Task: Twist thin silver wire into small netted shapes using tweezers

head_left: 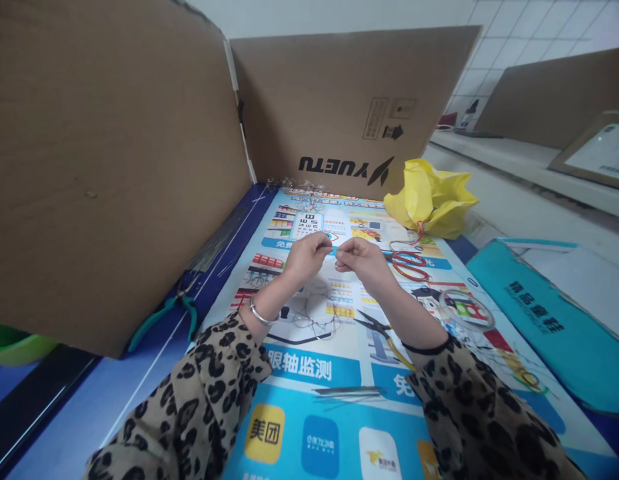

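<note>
My left hand (pixel 308 256) and my right hand (pixel 363 261) meet above the printed poster sheet (pixel 309 363), their fingertips almost touching. Each hand pinches with thumb and forefinger. Whatever lies between the fingertips is too small and thin to make out. Below them on the sheet is a loose tangle of thin wire (pixel 314 321). Pliers with yellow handles (pixel 379 328) rest beside my right forearm. A small bundle of thin metal rods (pixel 348 392) lies nearer to me. Red-handled scissors (pixel 410 261) are to the right of my right hand, their blades partly hidden.
Cardboard panels stand at the left (pixel 114 167) and back (pixel 309 100). Teal-handled pliers (pixel 164 313) and more thin rods (pixel 214 243) lie along the left. At the right are a crumpled yellow bag (pixel 429 197), a clear tape roll (pixel 489 319) and a teal box (pixel 544 327).
</note>
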Demonstrator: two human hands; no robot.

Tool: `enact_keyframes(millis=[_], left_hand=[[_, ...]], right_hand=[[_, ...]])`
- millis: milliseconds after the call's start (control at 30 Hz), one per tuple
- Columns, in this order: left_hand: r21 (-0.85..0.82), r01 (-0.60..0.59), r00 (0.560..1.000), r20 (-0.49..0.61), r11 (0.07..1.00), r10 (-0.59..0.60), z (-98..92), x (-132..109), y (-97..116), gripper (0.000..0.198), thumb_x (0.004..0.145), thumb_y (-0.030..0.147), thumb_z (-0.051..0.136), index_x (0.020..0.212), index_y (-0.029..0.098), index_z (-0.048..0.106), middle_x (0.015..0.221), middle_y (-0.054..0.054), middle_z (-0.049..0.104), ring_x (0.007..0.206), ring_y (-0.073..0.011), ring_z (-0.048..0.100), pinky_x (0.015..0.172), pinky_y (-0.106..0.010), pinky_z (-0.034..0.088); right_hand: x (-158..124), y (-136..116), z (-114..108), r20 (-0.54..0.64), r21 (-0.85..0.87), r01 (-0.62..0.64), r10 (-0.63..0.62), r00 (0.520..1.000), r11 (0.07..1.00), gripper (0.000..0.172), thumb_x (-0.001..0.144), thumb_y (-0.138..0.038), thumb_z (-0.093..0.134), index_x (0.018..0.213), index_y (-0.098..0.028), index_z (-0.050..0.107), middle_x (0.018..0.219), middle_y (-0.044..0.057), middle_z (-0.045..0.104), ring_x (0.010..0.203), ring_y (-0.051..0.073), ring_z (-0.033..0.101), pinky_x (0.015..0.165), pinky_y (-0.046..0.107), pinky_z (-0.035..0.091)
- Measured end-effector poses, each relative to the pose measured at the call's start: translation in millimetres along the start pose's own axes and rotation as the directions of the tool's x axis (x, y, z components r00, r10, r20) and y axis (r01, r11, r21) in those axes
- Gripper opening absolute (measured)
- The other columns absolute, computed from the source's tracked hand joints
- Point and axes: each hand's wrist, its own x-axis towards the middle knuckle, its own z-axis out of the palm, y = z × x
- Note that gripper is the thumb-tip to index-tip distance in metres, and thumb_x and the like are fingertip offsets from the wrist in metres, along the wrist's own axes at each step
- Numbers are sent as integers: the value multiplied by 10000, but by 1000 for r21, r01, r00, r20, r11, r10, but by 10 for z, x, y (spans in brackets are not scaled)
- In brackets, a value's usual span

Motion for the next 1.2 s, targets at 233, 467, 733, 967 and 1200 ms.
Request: enact_keyframes(millis=[233, 467, 733, 967, 1200], left_hand=[[-14, -47, 999, -8, 999, 46, -11, -21, -19, 100, 750, 111, 545, 683, 182, 564, 704, 17, 574, 732, -131, 528, 730, -245, 416], [-152, 69, 997, 28, 986, -66, 59, -11, -91, 40, 744, 173, 550, 704, 180, 552, 644, 39, 541, 580, -94, 527, 558, -201, 460], [-323, 210, 978, 77, 923, -195, 98, -31, -74, 64, 718, 206, 554, 686, 164, 516, 612, 46, 511, 527, -80, 538, 477, -189, 496], [-382, 264, 964, 116, 886, -238, 94, -62, -106, 75, 703, 218, 569, 687, 158, 528, 595, 50, 506, 526, -73, 532, 471, -182, 501], [-398, 301, 954, 131, 867, -271, 95, -87, -103, 69, 697, 201, 572, 681, 157, 521, 577, 57, 487, 512, -68, 525, 452, -169, 489]], right_hand=[[-10, 17, -9, 41, 60, -31, 29, 999, 998, 215, 591, -288, 704, 674, -177, 540, 533, -42, 568, 540, 100, 565, 571, 280, 532], [30, 59, -7, 0, 61, -15, 15, 1000, 998, 238, 559, -303, 718, 645, -181, 533, 499, -51, 551, 506, 95, 546, 538, 262, 510], [-8, 84, 19, 1, 103, -26, 26, 1000, 994, 273, 548, -329, 726, 656, -189, 518, 515, -56, 557, 510, 101, 561, 567, 282, 516], [-23, 118, 26, 22, 127, -56, 53, 998, 990, 293, 543, -345, 733, 650, -184, 513, 535, -61, 555, 513, 95, 558, 584, 296, 528], [-41, 126, 38, 15, 136, -68, 66, 998, 988, 288, 542, -347, 735, 655, -187, 524, 527, -63, 543, 522, 96, 552, 580, 293, 529]])
